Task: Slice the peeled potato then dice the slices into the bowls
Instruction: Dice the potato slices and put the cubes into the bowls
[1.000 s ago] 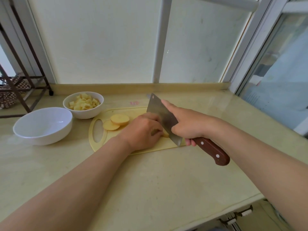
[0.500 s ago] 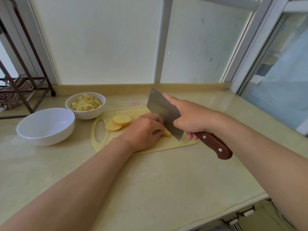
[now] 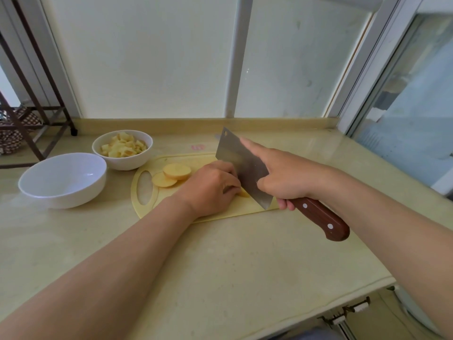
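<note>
Right hand (image 3: 289, 179): wrapped around the wooden handle of the cleaver (image 3: 241, 168), forefinger laid out along the flat of the blade; the heel of the edge is near the cutting board (image 3: 171, 212) and the tip is raised.
Left hand (image 3: 210, 188): curled, knuckles up, fingertips pressed down on a potato piece (image 3: 244, 193); only a pale sliver of the piece shows, just beside the blade.
Change: against the frames of a second ago, the blade's tip stands higher while the left hand keeps its place on the board.
Meaning for the task: judged as the lift between two chops, with dicing under way on the held piece.
Uncut slices (image 3: 175, 173): two round slices overlap near the board's handle slot, apart from both hands, not yet diced.
Small bowl (image 3: 122, 149): behind the board, holding diced potato.
Large bowl (image 3: 62, 179): left of the board, empty.
Counter (image 3: 220, 266): pale stone, carrying board and bowls.
Writing: a small pink mark (image 3: 198, 147) on the counter behind the board, too blurred to read; no brand is visible on the blade or the bowls.
</note>
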{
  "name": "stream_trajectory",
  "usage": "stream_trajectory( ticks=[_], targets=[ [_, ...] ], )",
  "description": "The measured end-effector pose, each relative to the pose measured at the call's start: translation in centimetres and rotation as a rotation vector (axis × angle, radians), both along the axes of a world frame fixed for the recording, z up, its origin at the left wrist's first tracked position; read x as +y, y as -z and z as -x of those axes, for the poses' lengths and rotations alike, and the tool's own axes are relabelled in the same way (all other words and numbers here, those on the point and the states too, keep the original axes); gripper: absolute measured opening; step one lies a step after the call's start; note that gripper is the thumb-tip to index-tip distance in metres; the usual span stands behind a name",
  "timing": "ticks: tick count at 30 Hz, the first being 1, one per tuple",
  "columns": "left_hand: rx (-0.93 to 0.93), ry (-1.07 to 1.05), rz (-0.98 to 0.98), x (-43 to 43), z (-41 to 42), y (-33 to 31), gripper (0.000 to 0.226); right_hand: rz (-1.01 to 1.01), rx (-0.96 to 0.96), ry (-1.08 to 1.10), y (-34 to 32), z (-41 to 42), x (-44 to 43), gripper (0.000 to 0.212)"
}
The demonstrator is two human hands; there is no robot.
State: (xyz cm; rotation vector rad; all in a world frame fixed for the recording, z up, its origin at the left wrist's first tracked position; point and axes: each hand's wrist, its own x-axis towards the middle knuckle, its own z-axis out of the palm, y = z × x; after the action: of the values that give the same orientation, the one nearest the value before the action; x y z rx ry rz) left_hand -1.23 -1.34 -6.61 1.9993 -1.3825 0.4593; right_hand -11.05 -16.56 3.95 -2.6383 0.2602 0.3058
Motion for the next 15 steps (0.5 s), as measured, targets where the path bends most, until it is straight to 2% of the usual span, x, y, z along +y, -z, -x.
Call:
stream_trajectory(
  ticks=[15],
  targets=[
    [-0.013,-0.008,0.005,0.0,0.1,0.0,0.005,0.047,0.069,-0.035,0.3,-2.3,1.5,0.098]
  ],
)
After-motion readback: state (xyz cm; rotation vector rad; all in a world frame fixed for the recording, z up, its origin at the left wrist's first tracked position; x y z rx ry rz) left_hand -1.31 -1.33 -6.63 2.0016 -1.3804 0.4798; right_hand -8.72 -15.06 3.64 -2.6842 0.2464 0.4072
